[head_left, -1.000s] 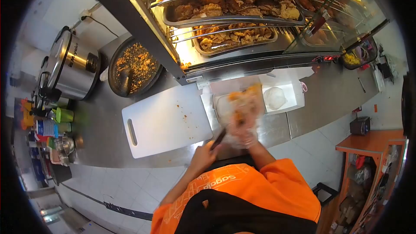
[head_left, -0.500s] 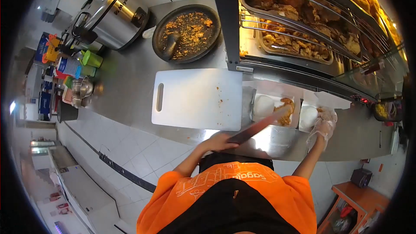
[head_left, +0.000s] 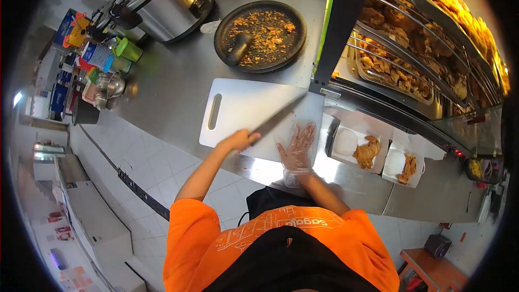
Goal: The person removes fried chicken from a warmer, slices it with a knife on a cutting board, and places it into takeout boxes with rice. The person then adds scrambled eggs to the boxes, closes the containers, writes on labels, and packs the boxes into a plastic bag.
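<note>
The left hand (head_left: 239, 140) was bare, and its fingers were wrapped around the handle end of a long knife (head_left: 278, 115), most of the handle being hidden in the fist. The knife's blade slanted away over the white cutting board (head_left: 238, 111), its tip at the far right corner near the post of the display cabinet (head_left: 334, 32); whether the blade touched the board was hard to tell. The right hand (head_left: 298, 147), in a clear plastic glove (head_left: 298, 162), was palm down over the near right part of the board, its fingers spread and gripping nothing visible; how firmly it pressed could not be seen. The board lay flat on the metal worktop (head_left: 167, 92), its handle slot toward the left. Just to the right of the board stood 2 open paper boxes side by side. The nearer box (head_left: 351, 164) held a white mound (head_left: 345, 141) and a browned fried piece (head_left: 367, 151) beside it; the farther box (head_left: 393, 178) held a similar white portion (head_left: 396, 160) and a smaller fried piece (head_left: 406, 168). Beyond the board sat a dark round stone dish (head_left: 299, 42) scattered with orange crumbs (head_left: 265, 24), a dark pestle (head_left: 241, 47) resting in it. A silver cooker (head_left: 175, 13) stood to the left of the dish, and trays of fried food (head_left: 393, 78) filled the racks of the cabinet at the right.
</note>
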Tool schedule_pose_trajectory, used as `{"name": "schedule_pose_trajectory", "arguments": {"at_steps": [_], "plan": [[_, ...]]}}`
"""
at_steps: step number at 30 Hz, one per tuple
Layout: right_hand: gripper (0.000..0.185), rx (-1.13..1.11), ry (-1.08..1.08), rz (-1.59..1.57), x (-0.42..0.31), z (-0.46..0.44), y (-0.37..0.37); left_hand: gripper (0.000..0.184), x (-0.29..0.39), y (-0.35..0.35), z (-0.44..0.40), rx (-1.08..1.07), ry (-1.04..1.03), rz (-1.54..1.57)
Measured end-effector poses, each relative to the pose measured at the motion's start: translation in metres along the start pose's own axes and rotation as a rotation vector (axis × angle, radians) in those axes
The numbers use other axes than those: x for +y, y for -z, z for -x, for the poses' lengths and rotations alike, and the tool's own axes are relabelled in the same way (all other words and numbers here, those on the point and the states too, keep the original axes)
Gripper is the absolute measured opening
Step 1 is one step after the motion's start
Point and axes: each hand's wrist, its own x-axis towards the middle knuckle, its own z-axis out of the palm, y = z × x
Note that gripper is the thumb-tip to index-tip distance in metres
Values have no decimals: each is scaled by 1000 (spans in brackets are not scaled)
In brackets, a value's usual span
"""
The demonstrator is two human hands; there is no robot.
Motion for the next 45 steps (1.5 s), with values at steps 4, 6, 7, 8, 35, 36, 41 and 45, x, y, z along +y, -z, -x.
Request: {"name": "schedule_pose_trajectory", "arguments": {"at_steps": [4, 6, 7, 8, 35, 36, 41, 45], "plan": [[88, 57, -60, -17, -10, -10, 3, 55, -26, -57, 27, -98, -68, -125], [91, -10, -80, -49, -12, -10, 9, 51, -1, -73, 58, -102, -22, 162], [94, -4, -94, -57, -16, -9, 10, 49, -11, -95, 55, -20, -63, 234], [94, 8, -85, -67, -19, -7, 11, 50, -17, -111, 49, -56, -94, 357], [49, 469, -218, -425, -65, -291, 39, 67, 96, 108, -18, 749, -799, 223], [47, 339, -243, -6, -73, -277, 50, 64, 106, 113, -14, 885, -734, 85], [51, 380, -117, -917, -93, -272, 61, 43, 130, 124, -10, 1083, -816, 216], [54, 290, -212, -686, -115, -238, 56, 44, 142, 131, -37, 1383, -1101, 331]]}}
